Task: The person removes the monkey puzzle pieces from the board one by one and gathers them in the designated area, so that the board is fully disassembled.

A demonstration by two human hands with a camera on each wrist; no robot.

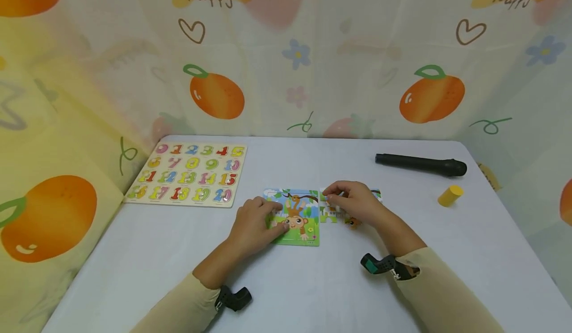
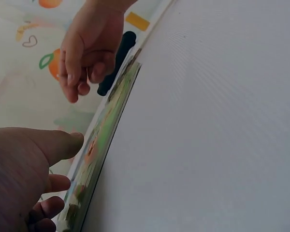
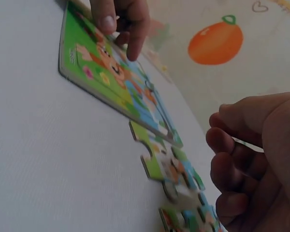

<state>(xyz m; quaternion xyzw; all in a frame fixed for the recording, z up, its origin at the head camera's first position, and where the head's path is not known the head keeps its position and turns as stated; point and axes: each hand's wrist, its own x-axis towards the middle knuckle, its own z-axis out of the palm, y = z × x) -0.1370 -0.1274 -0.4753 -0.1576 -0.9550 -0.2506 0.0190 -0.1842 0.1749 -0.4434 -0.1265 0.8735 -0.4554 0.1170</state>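
Note:
A square picture puzzle (image 1: 296, 224) with a monkey hanging from a branch lies on the table in the head view. My left hand (image 1: 253, 226) is at its left side, thumb and fingers extended over the picture. Loose jigsaw pieces (image 1: 329, 217) lie against the puzzle's right side, partly covered by my right hand (image 1: 357, 201). In the right wrist view, that hand (image 3: 256, 159) hovers over these pieces (image 3: 159, 162) with loosely bent fingers, and nothing shows between them. The left wrist view sees the puzzle (image 2: 104, 133) nearly edge-on beside the left thumb.
A number board (image 1: 187, 174) with colourful numerals lies at the back left of the white table (image 1: 313, 293). A black microphone-shaped object (image 1: 420, 165) lies at the back right, with a yellow cylinder (image 1: 450, 195) in front of it. A fruit-patterned cloth (image 1: 268, 75) hangs behind.

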